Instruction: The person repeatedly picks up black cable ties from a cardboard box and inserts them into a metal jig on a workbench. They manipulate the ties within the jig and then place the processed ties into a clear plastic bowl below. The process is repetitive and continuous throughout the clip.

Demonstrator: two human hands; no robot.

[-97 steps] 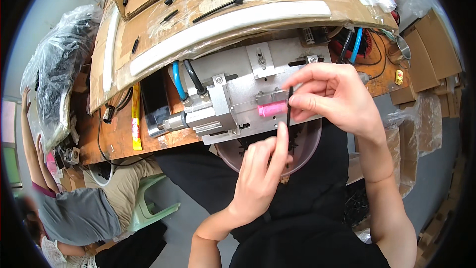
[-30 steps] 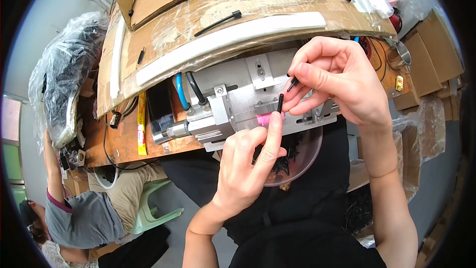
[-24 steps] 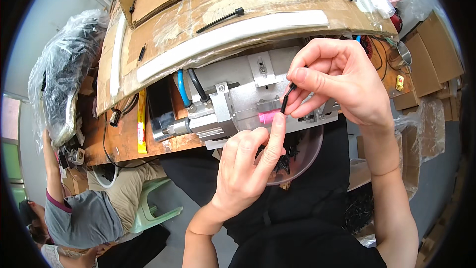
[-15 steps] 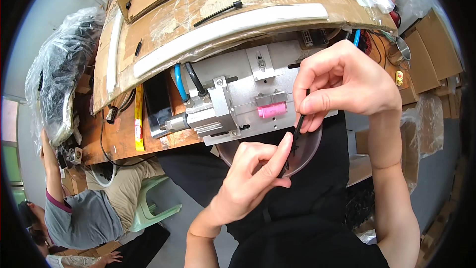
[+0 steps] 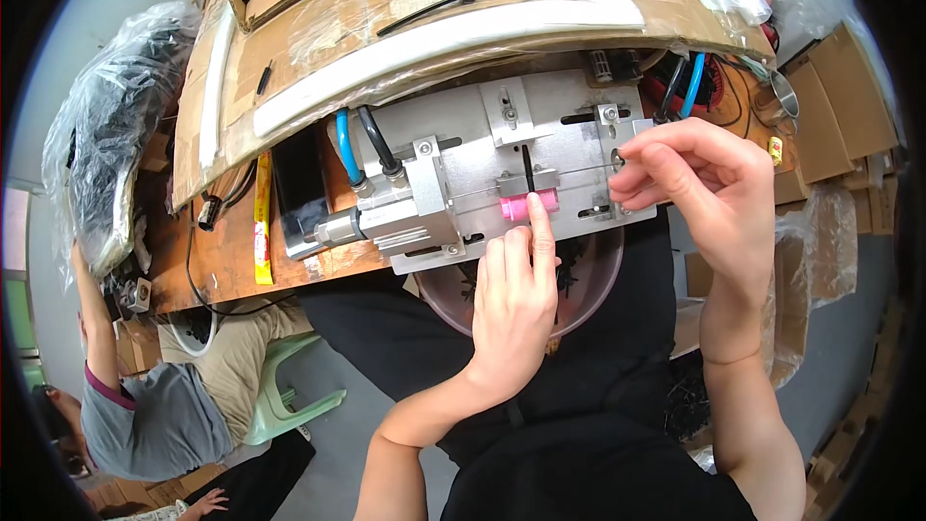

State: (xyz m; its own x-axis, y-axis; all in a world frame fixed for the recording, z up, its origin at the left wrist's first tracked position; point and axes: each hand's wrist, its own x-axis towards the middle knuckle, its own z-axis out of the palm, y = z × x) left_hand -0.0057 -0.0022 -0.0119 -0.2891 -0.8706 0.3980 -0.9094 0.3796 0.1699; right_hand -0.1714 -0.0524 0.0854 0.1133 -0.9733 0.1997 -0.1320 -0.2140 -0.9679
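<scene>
At the centre of the frame a small pink block (image 5: 528, 204) sits on the front of a grey metal fixture (image 5: 502, 169), just below a thin black strip (image 5: 527, 166) standing upright in a slot of the plate. The left hand (image 5: 513, 304) reaches up from the lower middle with its index finger extended, the tip touching the pink block's lower edge; the other fingers are loosely curled and hold nothing that can be seen. The right hand (image 5: 699, 188) is at the plate's right edge, thumb and forefinger pinched together; whether anything small lies between them cannot be told.

Below the fixture, partly hidden by the left hand, is one round translucent pinkish bowl (image 5: 593, 285) with small black parts in it. Two hoses, one blue (image 5: 345, 142) and one black (image 5: 378, 142), curve into the silver cylinder block (image 5: 400, 207) at the fixture's left. Left of that lie a flat black rectangle (image 5: 298, 185) and a narrow yellow label strip (image 5: 262, 232) on the brown wooden bench (image 5: 217, 260).

Across the upper frame arches a sheet of cardboard wrapped in clear film (image 5: 405, 0), carrying one long white bar (image 5: 444, 48) and one black cable tie (image 5: 427, 10). Brown cardboard boxes (image 5: 849, 106) stack at the right edge. At the far left bulges a clear plastic bag of dark parts (image 5: 116, 145). In the lower left another person in a grey top (image 5: 154, 415) sits by a pale green plastic stool (image 5: 289, 396).
</scene>
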